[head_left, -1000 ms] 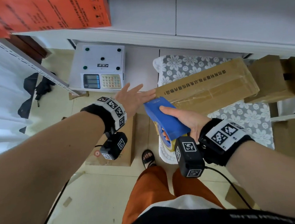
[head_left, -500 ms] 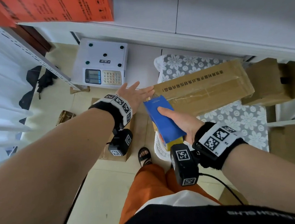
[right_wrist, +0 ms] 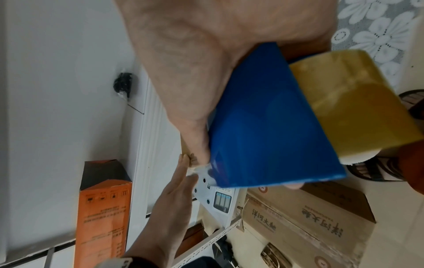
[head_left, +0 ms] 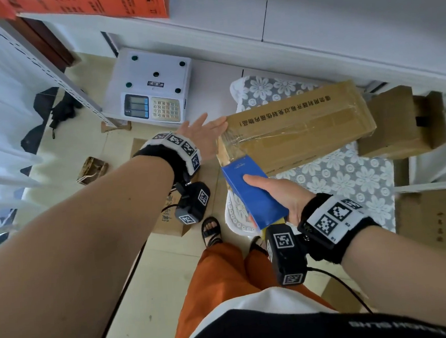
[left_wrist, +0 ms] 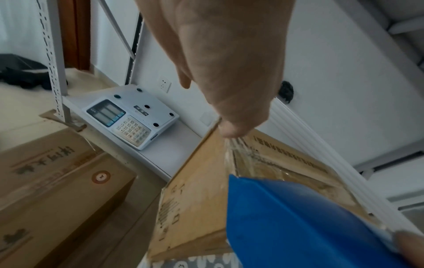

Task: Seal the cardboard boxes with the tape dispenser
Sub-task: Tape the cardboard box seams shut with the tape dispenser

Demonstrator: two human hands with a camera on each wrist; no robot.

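A long cardboard box [head_left: 301,125] with printed characters lies on a floral-covered table [head_left: 351,182]. Clear tape runs along its top seam and wrinkles over its left end [left_wrist: 238,150]. My right hand [head_left: 280,196] grips a blue tape dispenser [head_left: 253,190] with a yellowish tape roll [right_wrist: 358,101], held against the box's left end face. My left hand [head_left: 203,135] is flat with straight fingers, its fingertips touching the box's upper left corner [left_wrist: 231,130] where the tape folds over.
A white electronic scale [head_left: 154,91] sits on a low shelf to the left. A smaller brown box [head_left: 400,125] stands right of the long one. More cartons [left_wrist: 52,190] lie on the floor below. An orange box [head_left: 91,3] rests on the upper ledge.
The dispenser has slid down off the box's top edge onto its left end face. My left hand has stayed flat at the box's corner.
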